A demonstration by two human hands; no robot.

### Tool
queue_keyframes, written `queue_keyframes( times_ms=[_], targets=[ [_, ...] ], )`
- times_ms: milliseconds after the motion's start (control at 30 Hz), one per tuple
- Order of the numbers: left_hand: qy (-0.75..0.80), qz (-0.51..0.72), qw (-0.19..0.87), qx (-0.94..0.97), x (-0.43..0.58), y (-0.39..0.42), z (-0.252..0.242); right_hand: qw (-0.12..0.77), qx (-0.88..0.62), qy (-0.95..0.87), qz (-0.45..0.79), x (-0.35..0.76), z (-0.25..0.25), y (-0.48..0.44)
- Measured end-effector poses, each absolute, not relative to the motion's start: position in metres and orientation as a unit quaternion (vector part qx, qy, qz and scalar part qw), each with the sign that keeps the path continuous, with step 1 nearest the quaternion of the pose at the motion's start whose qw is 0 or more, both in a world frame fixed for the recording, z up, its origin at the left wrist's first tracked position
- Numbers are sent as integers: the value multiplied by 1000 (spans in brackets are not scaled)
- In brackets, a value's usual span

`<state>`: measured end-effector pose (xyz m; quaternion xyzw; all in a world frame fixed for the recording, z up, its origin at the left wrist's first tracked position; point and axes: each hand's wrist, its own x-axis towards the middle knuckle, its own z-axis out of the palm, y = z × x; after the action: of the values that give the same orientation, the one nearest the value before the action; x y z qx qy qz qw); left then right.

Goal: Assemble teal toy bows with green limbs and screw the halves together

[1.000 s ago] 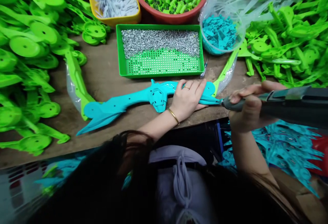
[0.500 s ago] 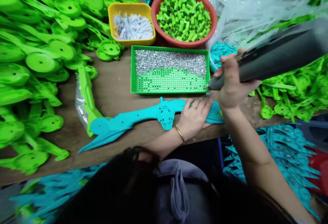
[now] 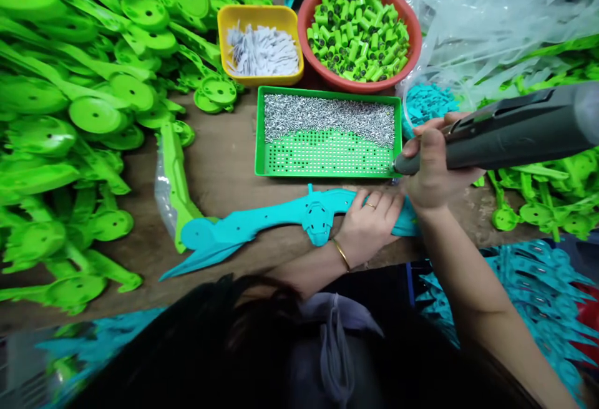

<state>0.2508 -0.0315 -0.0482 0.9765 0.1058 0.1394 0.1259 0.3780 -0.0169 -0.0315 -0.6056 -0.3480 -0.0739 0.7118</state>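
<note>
A long turquoise plastic toy part (image 3: 262, 219) lies along the near edge of the wooden table (image 3: 219, 172). My left hand (image 3: 369, 222) rests flat on its right portion, fingers stretched out, pressing it down. My right hand (image 3: 433, 166) is wrapped round a grey electric screwdriver (image 3: 505, 131). The tool's tip sits at the lower right corner of the green tray (image 3: 259, 147), which holds several small silver screws (image 3: 327, 116).
A yellow tub (image 3: 224, 19) of white bits and a red bowl (image 3: 304, 28) of green tubes stand behind the tray. Green plastic parts (image 3: 84, 110) are heaped at left and right. Clear bags (image 3: 472, 16) lie at back right. Turquoise parts (image 3: 533, 278) fill a bin below the table.
My right hand lifted the screwdriver from the turquoise part's right end up to the screw tray's corner. The left hand stayed on the part. The view has shifted, moving everything down and right in frame.
</note>
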Motion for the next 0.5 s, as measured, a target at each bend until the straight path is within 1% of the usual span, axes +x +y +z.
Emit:
queue_keyframes(
  times_ms=[167, 300, 400, 500],
  targets=[
    [105, 133, 116, 979, 251, -31, -51, 749, -566, -342, -40, 379, -30, -14],
    [98, 140, 116, 978, 251, -32, -53, 785, -506, -355, -45, 383, -1, -29],
    [102, 119, 117, 981, 252, -32, -53, 778, -515, -356, -53, 383, 23, -59],
    [107, 96, 118, 983, 252, -33, -53, 761, -540, -356, -56, 381, 30, -93]
  ],
)
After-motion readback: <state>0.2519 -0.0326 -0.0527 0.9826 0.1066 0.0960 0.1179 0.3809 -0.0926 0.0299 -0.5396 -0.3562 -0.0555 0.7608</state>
